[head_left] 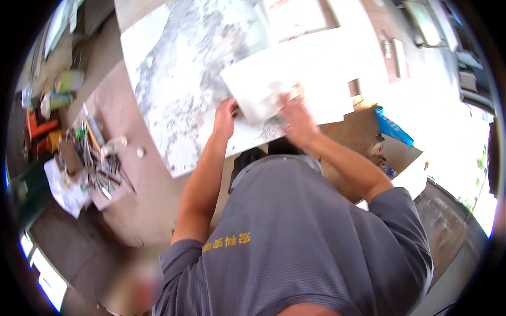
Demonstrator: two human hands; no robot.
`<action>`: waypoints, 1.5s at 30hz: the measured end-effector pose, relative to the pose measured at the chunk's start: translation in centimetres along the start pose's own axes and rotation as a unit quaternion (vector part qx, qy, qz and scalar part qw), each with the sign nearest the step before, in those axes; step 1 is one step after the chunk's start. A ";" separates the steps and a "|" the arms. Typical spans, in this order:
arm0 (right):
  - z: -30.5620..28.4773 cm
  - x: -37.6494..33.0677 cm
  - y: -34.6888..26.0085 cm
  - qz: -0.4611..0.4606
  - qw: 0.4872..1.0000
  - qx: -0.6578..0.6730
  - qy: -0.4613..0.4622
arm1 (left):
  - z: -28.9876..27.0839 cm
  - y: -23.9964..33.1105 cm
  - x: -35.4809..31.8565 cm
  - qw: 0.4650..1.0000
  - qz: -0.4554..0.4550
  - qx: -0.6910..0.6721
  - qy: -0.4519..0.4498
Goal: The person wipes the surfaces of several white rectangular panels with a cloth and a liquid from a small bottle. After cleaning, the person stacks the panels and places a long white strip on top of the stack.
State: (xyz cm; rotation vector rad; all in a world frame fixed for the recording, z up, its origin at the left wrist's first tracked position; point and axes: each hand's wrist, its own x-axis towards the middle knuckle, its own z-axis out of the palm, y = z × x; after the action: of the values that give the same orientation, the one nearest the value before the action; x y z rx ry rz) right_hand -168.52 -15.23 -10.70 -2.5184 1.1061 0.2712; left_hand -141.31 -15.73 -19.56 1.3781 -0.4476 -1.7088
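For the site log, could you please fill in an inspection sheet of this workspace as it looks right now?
Surface: marbled white-and-grey slab, lying flat on the brownish floor.
Job's things: white tile on the slab, its near edge under both hands.
Clutter: pile of tools and scraps on the floor to the left, beside white crumpled sheeting; a bottle further back.
Hands: left hand on the tile's near-left edge; right hand blurred, on its near edge.
Cables: nothing seen.
Surroundings: blue packet and cardboard to the right.
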 end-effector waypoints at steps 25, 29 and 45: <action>-5.5 -5.0 29.3 0.268 0.535 0.726 0.338 | 15.2 11.8 15.1 0.724 0.127 0.676 -0.055; -3.6 -9.9 32.8 0.253 0.448 0.777 0.363 | 8.2 11.1 7.7 0.831 0.178 0.523 0.063; 1.4 -12.6 35.0 0.267 0.944 0.063 0.181 | 1.8 14.6 -9.7 0.554 0.095 0.611 0.557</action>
State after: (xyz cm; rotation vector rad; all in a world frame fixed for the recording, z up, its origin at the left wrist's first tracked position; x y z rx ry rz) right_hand -202.90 -27.95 -17.06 -2.1598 1.8817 -0.1323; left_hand -137.06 -16.56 -2.48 2.8256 -0.9910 0.2398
